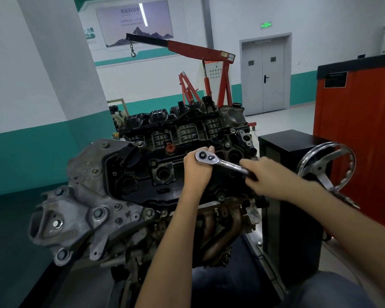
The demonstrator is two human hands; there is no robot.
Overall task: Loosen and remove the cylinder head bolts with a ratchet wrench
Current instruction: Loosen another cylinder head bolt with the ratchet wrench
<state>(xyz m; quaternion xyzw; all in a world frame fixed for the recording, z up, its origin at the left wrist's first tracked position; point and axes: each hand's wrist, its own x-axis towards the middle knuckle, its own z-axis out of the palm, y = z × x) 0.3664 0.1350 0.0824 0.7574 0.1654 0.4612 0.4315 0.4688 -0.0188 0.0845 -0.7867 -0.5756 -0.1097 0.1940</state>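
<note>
My leg in blue trousers (327,290) is closest, at the bottom right of the frame. My two bare arms reach up from there to the middle of the frame.

My left hand (197,172) is curled round the ratchet wrench (220,162) just under its round shiny head. One fingertip pokes out past the head. My right hand (265,176) is a bit blurry, but its fingers are wrapped round the dark end of the handle. The wrench lies across the middle of the frame, with its head to the left and its handle going down to the right. It sits over the black top cover (165,187) of the engine (87,207). My left hand hides the bolt under the wrench head, so I cannot tell how it sits.

The engine fills the middle and the lower left. It has a black round cap (131,156) and a small red cap (169,147) on top. Rusty brown pipes (222,227) curve down below my left arm.

A shiny hand wheel (327,165) is at the right, beside my right arm. Behind it stand a black box (285,143) and an orange cabinet (360,130). Far back are a red crane (200,52) with a hook, a grey double door (265,74) and a green sign (266,25) above it.
</note>
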